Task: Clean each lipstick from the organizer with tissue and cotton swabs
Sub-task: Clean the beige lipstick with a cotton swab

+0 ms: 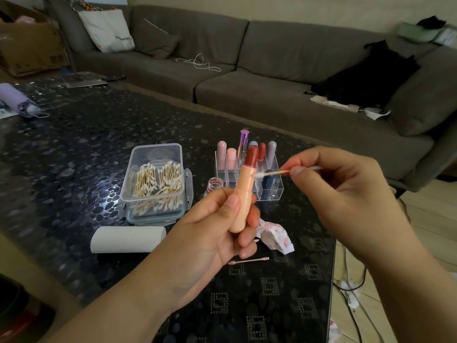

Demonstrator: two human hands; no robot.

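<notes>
I see two bare forearms with no sleeves, watch or bracelets on the wrists; both hands, left (217, 233) and right (346, 191), have short, unpainted nails and no rings

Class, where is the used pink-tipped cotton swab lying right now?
In the head view, the used cotton swab lies on the table, just below the left hand and the crumpled stained tissue.

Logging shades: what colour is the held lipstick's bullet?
Brick red bullet, peach tube, head view.
</notes>
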